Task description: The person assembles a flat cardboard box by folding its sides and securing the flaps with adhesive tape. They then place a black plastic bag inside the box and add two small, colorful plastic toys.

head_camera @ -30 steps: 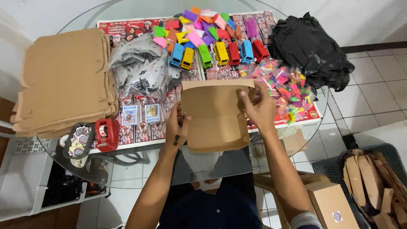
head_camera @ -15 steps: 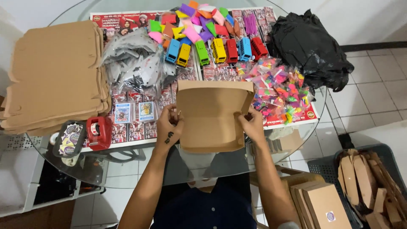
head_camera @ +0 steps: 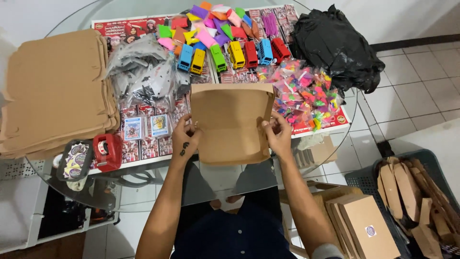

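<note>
Brown cardboard box (head_camera: 231, 122) sits half-folded at table centre, near edge, back wall up. Left hand (head_camera: 184, 139) pinches the 9 o'clock side flap, right hand (head_camera: 278, 134) pinches the 3 o'clock one; fingers closed on card. Looks like the side-wall folding step; next move calls for tucking both flaps inward evenly. Flat box stack (head_camera: 55, 91) at 9, toy buses (head_camera: 230, 53) at 12, tape dispenser (head_camera: 108, 151) at 8.
</note>
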